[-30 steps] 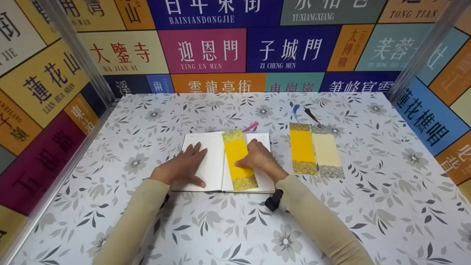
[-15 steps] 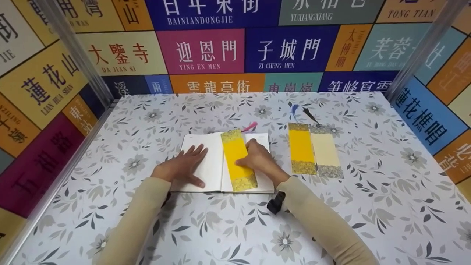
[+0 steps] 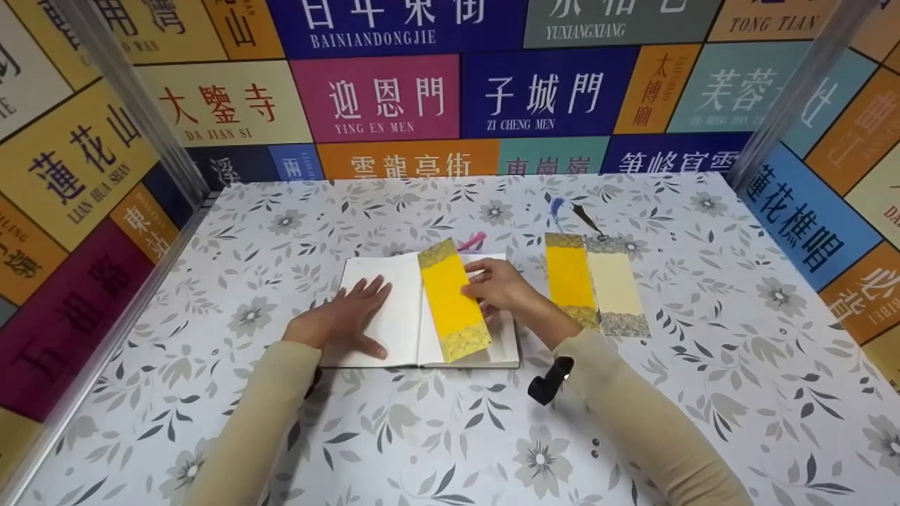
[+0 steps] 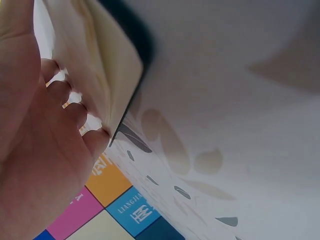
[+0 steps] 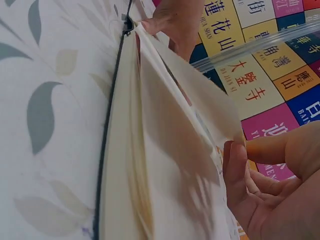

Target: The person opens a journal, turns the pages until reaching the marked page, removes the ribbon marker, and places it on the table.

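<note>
An open book [image 3: 402,313] lies on the table, its blank-looking white pages facing up. My left hand [image 3: 344,318] rests on the left page with its fingers spread; its palm and fingertips [image 4: 76,114] show at the book's edge in the left wrist view. A yellow bookmark [image 3: 450,295] with patterned ends and a pink tassel [image 3: 472,241] slants over the right page beside the fold. My right hand [image 3: 503,287] pinches its right edge between thumb and finger. In the right wrist view, the bookmark's pale underside [image 5: 212,102] is raised at that edge.
To the right lie another yellow bookmark [image 3: 568,274] with a blue tassel [image 3: 556,209] and a cream bookmark [image 3: 616,287] with a dark tassel [image 3: 588,219]. A floral cloth [image 3: 422,436] covers the table. Panels with large characters [image 3: 383,98] stand behind it.
My right hand has tilted, and the bookmark's right edge has lifted from the page with it. Its thumb no longer lies across the bookmark's face. The left hand stays in place.
</note>
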Motion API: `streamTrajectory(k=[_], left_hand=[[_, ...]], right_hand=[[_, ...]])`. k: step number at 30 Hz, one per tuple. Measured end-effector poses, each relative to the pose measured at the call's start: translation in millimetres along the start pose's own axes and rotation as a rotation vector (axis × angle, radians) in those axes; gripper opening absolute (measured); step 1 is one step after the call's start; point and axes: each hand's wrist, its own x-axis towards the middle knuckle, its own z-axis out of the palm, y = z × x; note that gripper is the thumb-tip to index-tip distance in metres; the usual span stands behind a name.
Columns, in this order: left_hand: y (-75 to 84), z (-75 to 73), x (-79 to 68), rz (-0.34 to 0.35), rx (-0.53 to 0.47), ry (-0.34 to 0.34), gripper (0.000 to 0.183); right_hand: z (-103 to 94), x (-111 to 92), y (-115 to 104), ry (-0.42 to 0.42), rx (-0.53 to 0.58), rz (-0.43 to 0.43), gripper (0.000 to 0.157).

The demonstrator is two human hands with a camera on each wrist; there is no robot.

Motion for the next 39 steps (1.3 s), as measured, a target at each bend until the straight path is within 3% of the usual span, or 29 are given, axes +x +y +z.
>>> streamTrajectory(k=[15,22,29,39], left_hand=[[-0.1,-0.4,-3.3,0.015,-0.005,0.015,0.119],[0.0,-0.7,-3.8,0.010,-0.013,0.011,0.119],[-0.5,0.2,-3.7,-0.002,-0.007,0.011,0.119],[0.6,-0.2,-1.2,-0.003,0.006,0.009,0.119]], right_hand=[[-78.8,-5.9,-21.0,0.169,0.056,-0.021,0.052],[-123.7,-9.8,-14.0,0.261,0.022,-0.050,0.054],[-170.0,-13.6,-9.0,0.322,0.096,-0.039,0.054],[-220.8,-9.3,13.4,0.451,0.083,-0.023,0.054]])
